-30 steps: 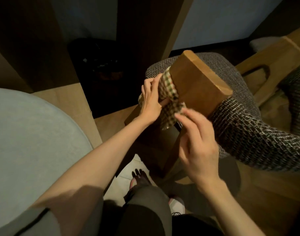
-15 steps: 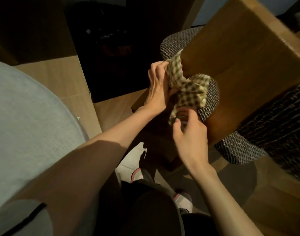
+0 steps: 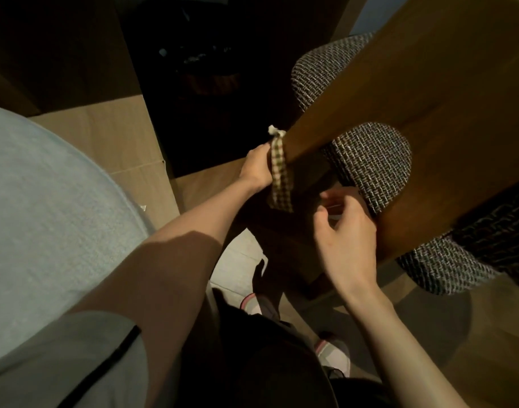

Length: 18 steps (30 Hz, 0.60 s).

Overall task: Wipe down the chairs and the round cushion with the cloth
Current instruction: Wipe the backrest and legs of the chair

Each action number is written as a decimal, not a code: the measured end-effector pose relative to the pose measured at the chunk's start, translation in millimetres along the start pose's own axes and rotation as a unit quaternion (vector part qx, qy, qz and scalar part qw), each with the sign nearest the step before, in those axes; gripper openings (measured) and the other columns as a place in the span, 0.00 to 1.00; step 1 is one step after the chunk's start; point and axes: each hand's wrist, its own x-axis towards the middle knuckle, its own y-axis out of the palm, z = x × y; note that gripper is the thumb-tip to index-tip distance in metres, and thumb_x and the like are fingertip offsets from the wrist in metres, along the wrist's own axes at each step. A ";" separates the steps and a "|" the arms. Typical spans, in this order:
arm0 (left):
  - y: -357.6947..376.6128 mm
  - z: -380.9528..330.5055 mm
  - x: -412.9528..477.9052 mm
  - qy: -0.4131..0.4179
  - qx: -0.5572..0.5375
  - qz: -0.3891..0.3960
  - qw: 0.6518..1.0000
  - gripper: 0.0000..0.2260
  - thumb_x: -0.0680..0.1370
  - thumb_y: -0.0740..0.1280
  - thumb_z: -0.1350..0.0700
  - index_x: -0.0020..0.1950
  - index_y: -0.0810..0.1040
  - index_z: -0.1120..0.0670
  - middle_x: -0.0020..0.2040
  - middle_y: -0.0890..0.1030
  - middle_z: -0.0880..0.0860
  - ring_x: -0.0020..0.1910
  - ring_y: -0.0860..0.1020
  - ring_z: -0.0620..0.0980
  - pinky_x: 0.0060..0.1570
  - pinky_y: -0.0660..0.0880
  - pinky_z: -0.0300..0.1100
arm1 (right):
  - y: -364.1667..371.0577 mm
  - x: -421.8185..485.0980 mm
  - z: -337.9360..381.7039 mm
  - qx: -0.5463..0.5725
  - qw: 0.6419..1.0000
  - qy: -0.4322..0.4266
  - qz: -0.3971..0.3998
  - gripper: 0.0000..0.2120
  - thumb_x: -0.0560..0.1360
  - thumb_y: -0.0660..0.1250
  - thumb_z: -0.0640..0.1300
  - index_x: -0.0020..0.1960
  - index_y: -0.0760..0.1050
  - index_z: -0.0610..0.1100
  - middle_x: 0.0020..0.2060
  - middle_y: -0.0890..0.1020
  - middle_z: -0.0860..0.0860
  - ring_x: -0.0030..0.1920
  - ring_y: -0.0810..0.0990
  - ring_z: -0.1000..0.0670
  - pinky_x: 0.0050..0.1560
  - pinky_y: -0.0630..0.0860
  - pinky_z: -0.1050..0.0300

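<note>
I see soft woven cloth (image 3: 279, 175) under the left fingers (image 3: 261, 153), smooth satin wood on the chair (image 3: 429, 92), and coarse matt tweed upholstery (image 3: 373, 163) by the right fingertips (image 3: 326, 198).

Illumination is dim and warm-toned. The brightest areas are the grey round surface (image 3: 46, 201) and the right forearm (image 3: 399, 334). A hard-edged shadow crosses the left forearm (image 3: 175, 260). The upper centre falls to near black and detail there is lost. The right hand (image 3: 346, 240) shows motion blur at the fingers. The checked cloth (image 3: 280, 175) pattern is legible. Wide-angle stretching enlarges the wooden chair frame (image 3: 429, 92) toward the upper right corner.
</note>
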 end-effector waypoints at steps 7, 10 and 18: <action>-14.8 -12.7 2.4 0.005 0.007 0.093 0.996 0.34 0.72 0.71 0.62 0.75 0.58 0.56 0.70 0.69 0.58 0.69 0.67 0.55 0.68 0.64 0.43 | 3.4 3.7 -4.4 -0.012 1.000 0.025 0.013 0.08 0.79 0.62 0.44 0.57 0.75 0.46 0.34 0.75 0.59 0.38 0.75 0.67 0.31 0.71 0.71; -33.5 -37.9 -1.4 0.046 -0.012 0.149 0.988 0.45 0.71 0.70 0.67 0.77 0.43 0.60 0.74 0.60 0.60 0.73 0.61 0.55 0.72 0.58 0.40 | 2.1 3.5 -3.7 -0.012 0.999 0.034 0.018 0.09 0.79 0.62 0.44 0.57 0.75 0.45 0.34 0.75 0.59 0.35 0.75 0.69 0.29 0.69 0.72; -61.3 -59.6 -3.4 0.005 0.059 0.288 0.956 0.65 0.59 0.79 0.41 0.76 0.33 0.56 0.79 0.45 0.52 0.77 0.48 0.50 0.76 0.50 0.47 | -3.8 -0.8 -5.6 -0.002 0.999 0.021 0.033 0.08 0.79 0.62 0.43 0.57 0.74 0.48 0.36 0.75 0.62 0.39 0.76 0.68 0.34 0.73 0.72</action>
